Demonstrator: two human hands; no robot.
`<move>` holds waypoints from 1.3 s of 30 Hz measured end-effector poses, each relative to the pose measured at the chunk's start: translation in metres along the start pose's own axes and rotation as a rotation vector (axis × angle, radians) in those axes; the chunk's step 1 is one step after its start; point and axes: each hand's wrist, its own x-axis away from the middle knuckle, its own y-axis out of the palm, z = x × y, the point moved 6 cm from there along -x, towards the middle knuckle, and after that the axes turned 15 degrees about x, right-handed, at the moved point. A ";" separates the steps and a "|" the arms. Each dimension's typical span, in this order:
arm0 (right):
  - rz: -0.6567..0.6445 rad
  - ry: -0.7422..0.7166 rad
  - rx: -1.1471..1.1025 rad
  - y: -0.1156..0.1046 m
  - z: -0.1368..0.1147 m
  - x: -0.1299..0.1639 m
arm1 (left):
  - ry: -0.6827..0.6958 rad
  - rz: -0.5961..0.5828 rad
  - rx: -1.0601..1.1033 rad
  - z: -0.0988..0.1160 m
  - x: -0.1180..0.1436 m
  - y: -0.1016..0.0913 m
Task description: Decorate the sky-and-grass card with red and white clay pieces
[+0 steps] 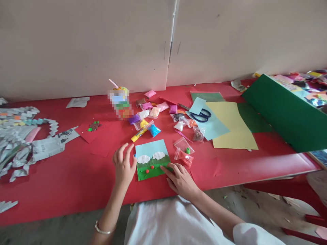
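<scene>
- The small rectangular card picture [152, 160] was pale blue above and green below, with two white clouds and red dots.
- The long table top [76, 177] was bright red.
- The large paper sheet [233, 126] was pale yellow.
- The folded card board [286, 115] was dark green.
- The scissors [201, 115] had dark blue handles.

The red surface [230, 166] looks smooth with a slight sheen. The small card [151, 153] is matt paper, its white clouds [143, 159] and red dots soft, dough-like clay. The little bags [184, 151] are clear glossy plastic; the yellow sheet [233, 131] is matt paper, the scraps [17, 143] crumpled newsprint
</scene>
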 end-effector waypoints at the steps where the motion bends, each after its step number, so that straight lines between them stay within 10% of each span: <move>1: -0.006 0.003 -0.009 0.000 0.000 0.000 | 0.001 0.000 0.009 0.004 0.012 -0.001; 23: 0.219 0.094 -0.230 -0.021 0.016 0.005 | 0.233 -0.075 0.071 0.046 0.045 0.006; 27: 0.316 0.292 -0.081 -0.028 0.039 0.009 | 0.234 -0.083 0.086 0.045 0.045 0.006; 32: 0.127 0.534 0.053 -0.005 0.073 0.008 | 0.242 -0.041 0.109 0.048 0.043 0.005; 39: 0.240 0.419 -0.166 -0.017 0.066 0.009 | 0.074 -0.019 0.421 0.105 0.038 0.027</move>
